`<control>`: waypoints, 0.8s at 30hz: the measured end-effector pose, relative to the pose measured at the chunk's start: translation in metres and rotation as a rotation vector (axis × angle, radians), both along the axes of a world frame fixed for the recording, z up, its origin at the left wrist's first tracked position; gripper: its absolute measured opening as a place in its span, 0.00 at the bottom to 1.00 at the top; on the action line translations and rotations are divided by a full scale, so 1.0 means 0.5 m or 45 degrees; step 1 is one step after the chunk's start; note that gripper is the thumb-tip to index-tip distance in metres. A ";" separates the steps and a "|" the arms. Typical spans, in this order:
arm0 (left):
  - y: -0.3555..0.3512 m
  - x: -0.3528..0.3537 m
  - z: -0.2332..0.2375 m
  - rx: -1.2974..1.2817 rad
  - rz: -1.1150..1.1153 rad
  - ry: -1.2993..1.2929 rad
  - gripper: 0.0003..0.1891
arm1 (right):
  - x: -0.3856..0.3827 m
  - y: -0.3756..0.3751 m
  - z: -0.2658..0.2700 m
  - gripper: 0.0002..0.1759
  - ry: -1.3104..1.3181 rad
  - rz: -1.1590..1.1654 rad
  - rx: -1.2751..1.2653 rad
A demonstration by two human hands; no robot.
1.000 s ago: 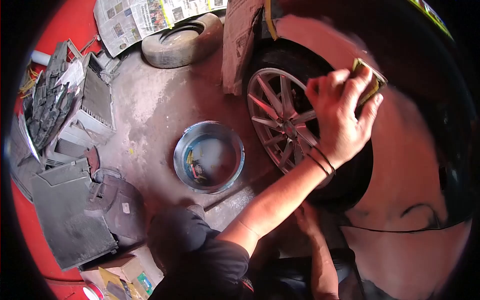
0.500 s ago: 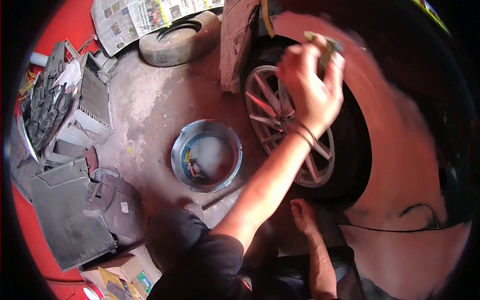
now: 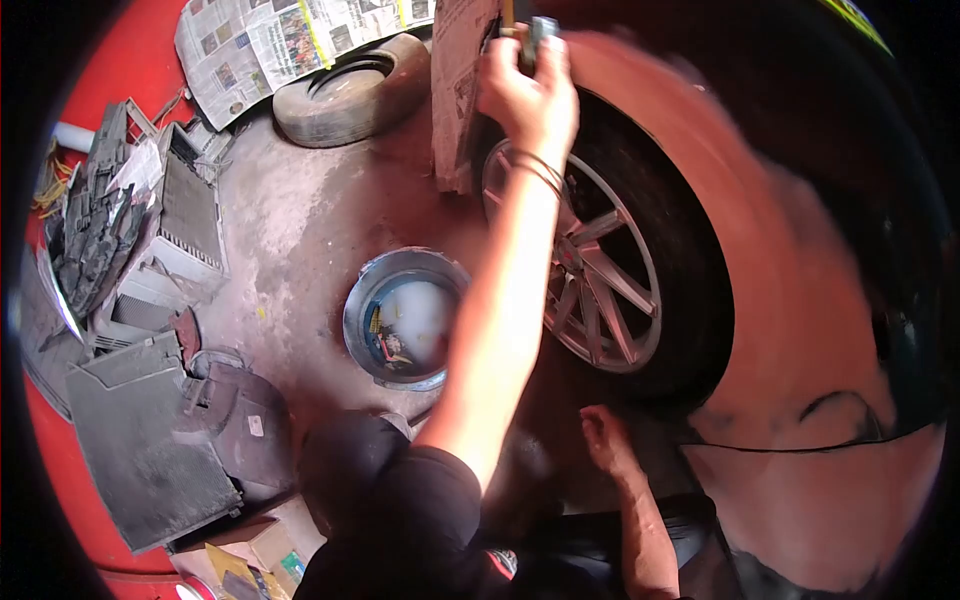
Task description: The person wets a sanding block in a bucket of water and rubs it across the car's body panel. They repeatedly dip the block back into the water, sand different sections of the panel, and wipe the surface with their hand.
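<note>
My left hand (image 3: 528, 95), with dark bands at the wrist, is raised at the top centre beside the upper edge of the orange-brown car panel (image 3: 770, 260). Its fingers are closed on a small block (image 3: 540, 38), blue-grey and dark; the block's far side is hidden. My right hand (image 3: 605, 437) hangs low, just below the tyre, its fingers loosely bent and apart, with nothing visible in them. Between the arm and the panel is the spoked wheel (image 3: 570, 255). A bucket (image 3: 362, 335) of cloudy water with small items inside stands left of my left forearm.
A loose tyre (image 3: 340, 115) lies under newspaper sheets (image 3: 265, 50) at the upper left. Newspaper-covered board (image 3: 455, 110) stands beside the wheel. Car parts (image 3: 150, 440) and a cardboard box (image 3: 265, 545) line the left, next to a red surface (image 3: 110, 60).
My left hand has moved left and upward with the block, from in front of the panel's edge to the board's top. The forearm now covers the bucket's right side. My right hand stays low.
</note>
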State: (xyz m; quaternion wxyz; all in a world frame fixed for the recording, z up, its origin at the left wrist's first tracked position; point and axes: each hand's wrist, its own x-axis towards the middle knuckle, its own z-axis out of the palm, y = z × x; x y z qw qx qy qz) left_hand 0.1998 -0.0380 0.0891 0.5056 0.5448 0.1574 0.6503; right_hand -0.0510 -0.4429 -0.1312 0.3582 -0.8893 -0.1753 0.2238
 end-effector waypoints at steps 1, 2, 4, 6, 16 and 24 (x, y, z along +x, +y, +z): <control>0.031 0.016 -0.001 -0.068 -0.146 -0.133 0.15 | -0.003 -0.004 0.004 0.15 0.025 -0.025 0.014; 0.024 0.018 -0.015 -0.038 -0.123 -0.122 0.15 | -0.006 -0.010 0.006 0.15 0.049 -0.050 0.027; -0.038 -0.023 -0.013 0.095 -0.068 -0.106 0.15 | -0.002 -0.013 0.004 0.15 0.038 -0.040 0.039; -0.154 -0.092 -0.020 0.294 0.005 -0.131 0.16 | -0.005 -0.009 0.002 0.15 0.000 -0.014 0.058; -0.171 -0.090 0.010 0.369 -0.153 -0.193 0.20 | -0.003 -0.019 0.019 0.14 0.004 -0.071 0.110; -0.047 -0.030 0.072 0.152 -0.355 -0.246 0.13 | -0.009 -0.039 0.029 0.14 -0.028 -0.047 0.121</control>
